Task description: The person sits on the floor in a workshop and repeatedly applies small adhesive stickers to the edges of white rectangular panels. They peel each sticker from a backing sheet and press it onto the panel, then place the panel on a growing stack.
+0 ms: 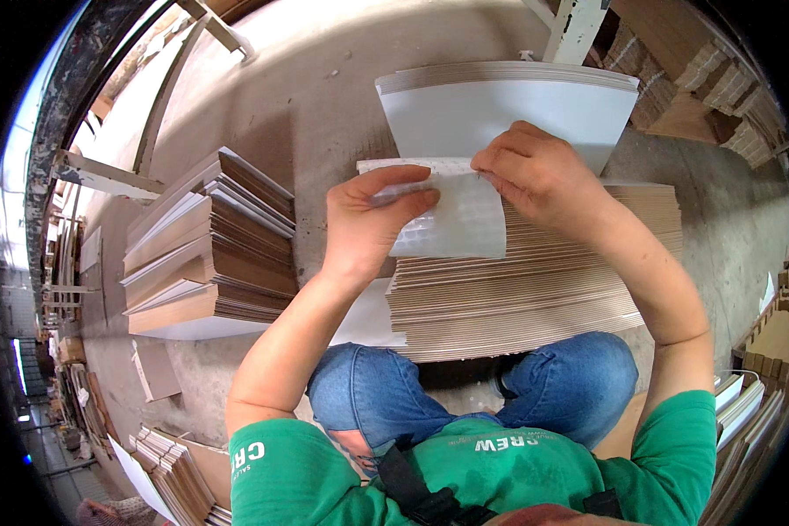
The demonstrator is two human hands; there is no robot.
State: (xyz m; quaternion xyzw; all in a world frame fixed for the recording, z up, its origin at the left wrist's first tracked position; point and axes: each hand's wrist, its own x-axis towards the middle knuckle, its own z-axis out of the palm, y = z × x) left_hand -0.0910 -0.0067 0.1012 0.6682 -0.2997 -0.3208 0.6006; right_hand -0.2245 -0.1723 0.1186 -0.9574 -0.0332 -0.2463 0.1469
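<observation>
Here, both hands had hold of one thing: a small white sheet (451,215) with a raised, bubbled texture, held above the front stack of brown cardboard blanks (535,298) on the concrete floor (307,105). The left hand (373,219) was closed on the sheet's left edge, thumb across its face and fingers curled behind; the right hand (539,175) pinched its upper right corner, fingertips bent down onto it. The sheet lay between the two hands, its long axis running left to right, neither hand plainly nearer.

Counted: one textured sheet, two hands on it. Beyond it, toward the far side of the floor, sat one white-faced stack (508,105). At the floor's left side stood one tall mixed stack of brown and white boards (210,245). The person's knees in blue jeans (579,377) were just behind the front stack.
</observation>
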